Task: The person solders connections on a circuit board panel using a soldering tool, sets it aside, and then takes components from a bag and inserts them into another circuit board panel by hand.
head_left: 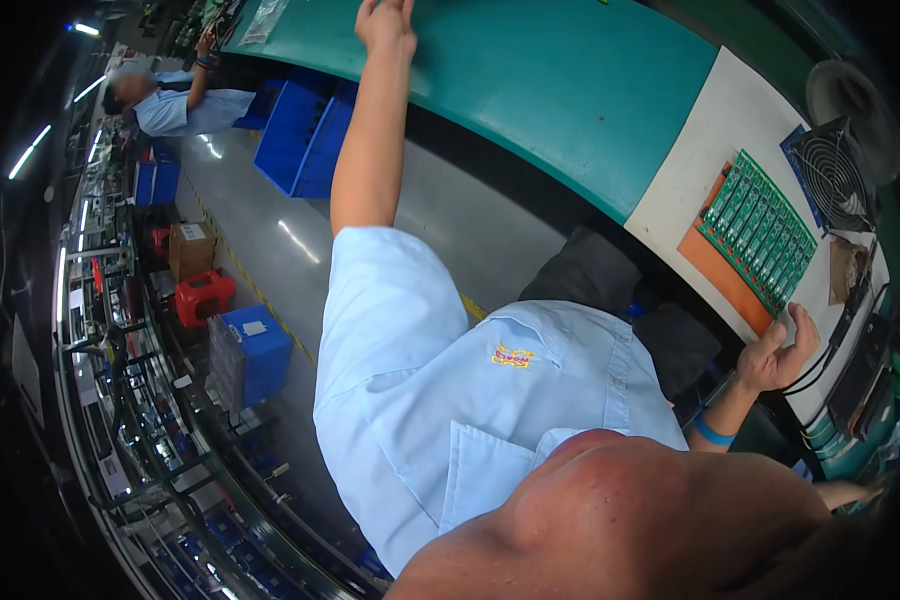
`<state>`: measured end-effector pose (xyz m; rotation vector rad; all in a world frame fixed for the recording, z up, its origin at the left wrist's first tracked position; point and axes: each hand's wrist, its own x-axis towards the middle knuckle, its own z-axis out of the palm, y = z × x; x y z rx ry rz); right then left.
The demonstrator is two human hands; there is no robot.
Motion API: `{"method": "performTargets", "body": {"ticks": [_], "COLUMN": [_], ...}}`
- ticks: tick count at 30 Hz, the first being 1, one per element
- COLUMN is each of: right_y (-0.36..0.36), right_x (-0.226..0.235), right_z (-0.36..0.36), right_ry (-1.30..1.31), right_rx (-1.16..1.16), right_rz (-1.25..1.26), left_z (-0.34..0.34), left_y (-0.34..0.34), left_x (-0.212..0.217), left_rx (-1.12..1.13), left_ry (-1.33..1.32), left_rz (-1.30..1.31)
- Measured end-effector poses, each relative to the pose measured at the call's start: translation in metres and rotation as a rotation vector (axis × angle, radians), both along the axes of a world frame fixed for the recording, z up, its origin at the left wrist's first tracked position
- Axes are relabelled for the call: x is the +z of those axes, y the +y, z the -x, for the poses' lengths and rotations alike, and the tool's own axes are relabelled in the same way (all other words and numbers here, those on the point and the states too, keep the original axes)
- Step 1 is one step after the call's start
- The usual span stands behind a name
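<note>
My left arm reaches far out over the green mat (560, 80), and my left hand (385, 28) is at the top edge of the picture. Its fingers are partly cut off, so I cannot see whether they hold anything. On the right, my right hand (778, 352), with a blue band on the wrist, is beside the near corner of a green circuit board panel (760, 230). Its thumb and fingers are apart and half curled, with nothing visible between them. The panel has several parallel strips and lies partly over an orange board (722, 262) on a white surface.
Behind the panel stands a black fan with a round grille (832, 178). Cables and a dark device (858, 375) lie at the right. Blue bins (295, 135) stand below the bench, near another person (175, 105). A red stool (205, 296) and shelving are farther left.
</note>
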<state>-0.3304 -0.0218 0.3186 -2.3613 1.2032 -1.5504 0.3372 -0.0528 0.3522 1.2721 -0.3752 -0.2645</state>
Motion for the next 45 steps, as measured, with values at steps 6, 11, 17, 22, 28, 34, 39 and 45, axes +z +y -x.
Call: {"method": "performTargets", "body": {"ticks": [6,11,17,22,28,34,39,45], "right_y": [0.000,0.000,0.002,0.005,0.008,0.000,0.010,0.030], "right_x": [0.002,0.003,0.002,0.004,0.015,0.015,0.032,0.045], "right_z": [-0.005,-0.008,-0.008,-0.009,-0.012,-0.020,-0.018,-0.015], "right_ry": [-0.054,-0.065,-0.090,-0.105,-0.083,-0.155,-0.186,-0.098], "right_rx": [0.014,0.019,0.025,0.025,0.021,0.101,0.015,-0.174], "right_rz": [-0.017,-0.038,-0.043,-0.052,-0.022,-0.045,-0.153,-0.272], "left_z": [0.027,0.045,0.062,0.093,0.127,0.245,0.347,0.369], "left_y": [0.095,0.108,0.121,0.133,0.135,0.097,0.070,0.067], "left_x": [-0.017,-0.026,-0.022,-0.001,0.008,0.015,0.014,-0.001], "left_rx": [0.046,0.080,-0.039,-0.064,-0.106,-0.356,-0.819,-0.823], "left_ry": [0.147,0.162,0.030,-0.134,-0.507,-0.851,-1.027,-1.212], "left_rz": [0.053,0.014,-0.153,-0.440,-0.604,-0.434,-0.312,-0.276]}}
